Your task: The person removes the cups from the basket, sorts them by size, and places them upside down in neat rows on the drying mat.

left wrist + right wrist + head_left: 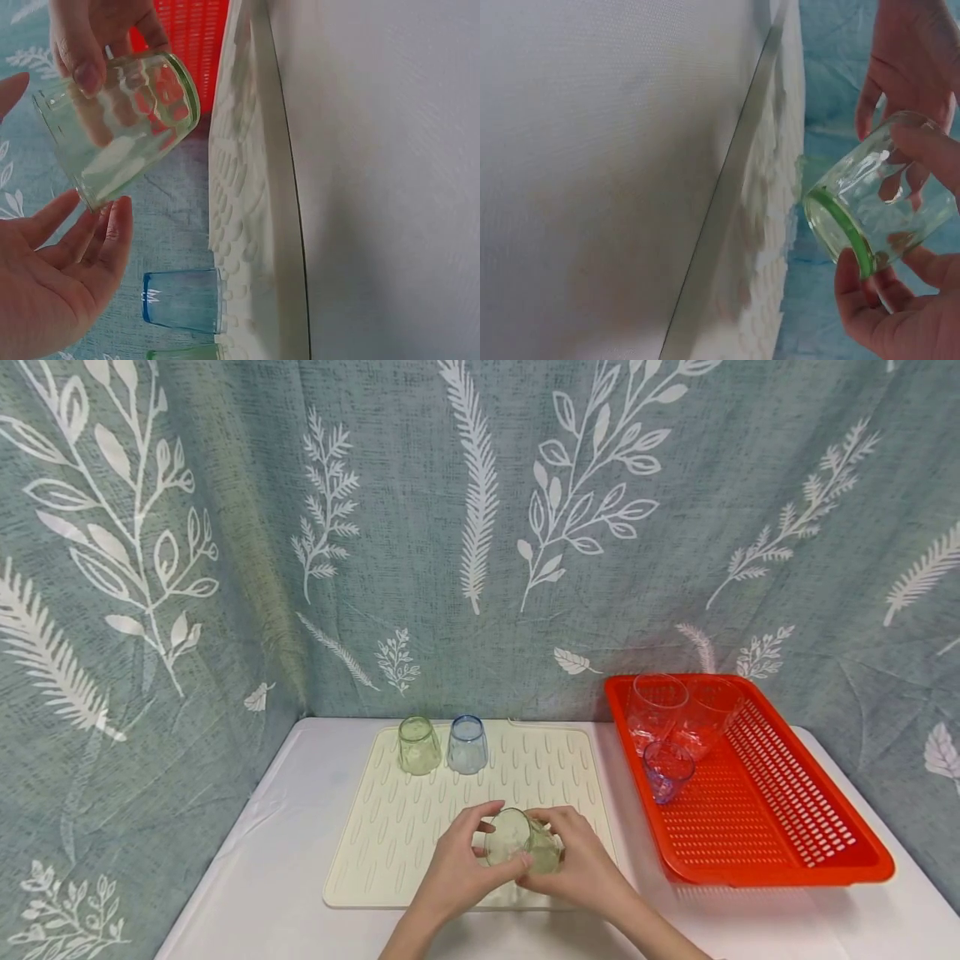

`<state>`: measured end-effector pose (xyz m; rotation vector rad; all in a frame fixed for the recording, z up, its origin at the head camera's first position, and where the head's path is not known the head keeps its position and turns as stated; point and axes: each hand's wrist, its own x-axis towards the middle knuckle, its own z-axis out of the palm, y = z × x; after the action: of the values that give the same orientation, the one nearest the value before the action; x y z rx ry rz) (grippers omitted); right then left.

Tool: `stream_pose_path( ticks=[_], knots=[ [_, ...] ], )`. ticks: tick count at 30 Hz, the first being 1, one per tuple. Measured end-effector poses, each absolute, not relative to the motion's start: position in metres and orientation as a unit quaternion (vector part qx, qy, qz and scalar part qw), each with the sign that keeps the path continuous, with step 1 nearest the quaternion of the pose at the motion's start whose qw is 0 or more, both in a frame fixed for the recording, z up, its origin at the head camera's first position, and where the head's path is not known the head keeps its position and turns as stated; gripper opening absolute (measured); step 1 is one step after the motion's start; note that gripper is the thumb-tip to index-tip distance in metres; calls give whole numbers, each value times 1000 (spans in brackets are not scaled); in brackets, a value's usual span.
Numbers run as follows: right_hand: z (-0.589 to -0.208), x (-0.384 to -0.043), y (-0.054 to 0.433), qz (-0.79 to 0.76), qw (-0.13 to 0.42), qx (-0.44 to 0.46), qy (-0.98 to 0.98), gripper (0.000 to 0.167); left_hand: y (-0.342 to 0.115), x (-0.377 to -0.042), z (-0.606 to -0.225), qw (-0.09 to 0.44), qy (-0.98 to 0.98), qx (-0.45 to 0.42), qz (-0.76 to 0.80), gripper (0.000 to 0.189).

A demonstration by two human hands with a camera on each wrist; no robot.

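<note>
In the head view a pale green glass (pixel 510 837) is held in the air above the front of a cream drying mat (pixel 412 860). It lies tilted on its side, mouth toward my left hand (pixel 465 860). My right hand (pixel 577 864) grips the glass by its side and base, thumb against the wall in the left wrist view. At the mouth, the left fingertips (pixel 120 206) touch the rim, fingers fairly straight and thumb apart from the glass. On the mat's back left stand a green glass (pixel 418 746) and a blue glass (pixel 467 745), both upside down.
To the right, a red plastic basket (pixel 862 864) holds two clear glasses, one of them a tall glass (pixel 660 710), and a small purplish glass (pixel 667 772). Patterned green-grey cloth (pixel 420 527) hangs behind the white table (pixel 292 827).
</note>
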<state>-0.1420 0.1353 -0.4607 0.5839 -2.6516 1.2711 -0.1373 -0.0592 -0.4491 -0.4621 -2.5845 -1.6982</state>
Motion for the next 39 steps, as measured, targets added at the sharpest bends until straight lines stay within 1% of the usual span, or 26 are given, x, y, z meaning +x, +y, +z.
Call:
stream_pose_path(
  ticks=[8,12,15,19,24,30,33,39],
  knots=[
    [-461,-139,133,383,99,202,-896,69,-60,-136,-452,14,-822,-150,-549,66],
    [-460,-139,133,393,97,201,-892,71,-61,-137,-453,-1,-808,-130,-574,63],
    [-459,-140,134,430,83,191,-879,73,-62,-139,-454,-10,-793,-104,-600,61],
    [-457,-143,134,525,38,147,-837,73,-64,-141,-453,-26,-752,-75,-655,58],
    [-455,-146,132,659,-45,69,-747,68,-66,-141,-450,-57,-666,-45,-742,57],
    [-453,-147,128,760,-130,46,-635,67,-66,-142,-451,-65,-606,-27,-793,61],
    [-452,-147,126,781,-148,41,-605,67,-66,-142,-451,-66,-590,-27,-804,62],
    [-452,-146,124,798,-156,35,-581,66,-68,-141,-452,-70,-583,-32,-809,61]
  ],
)
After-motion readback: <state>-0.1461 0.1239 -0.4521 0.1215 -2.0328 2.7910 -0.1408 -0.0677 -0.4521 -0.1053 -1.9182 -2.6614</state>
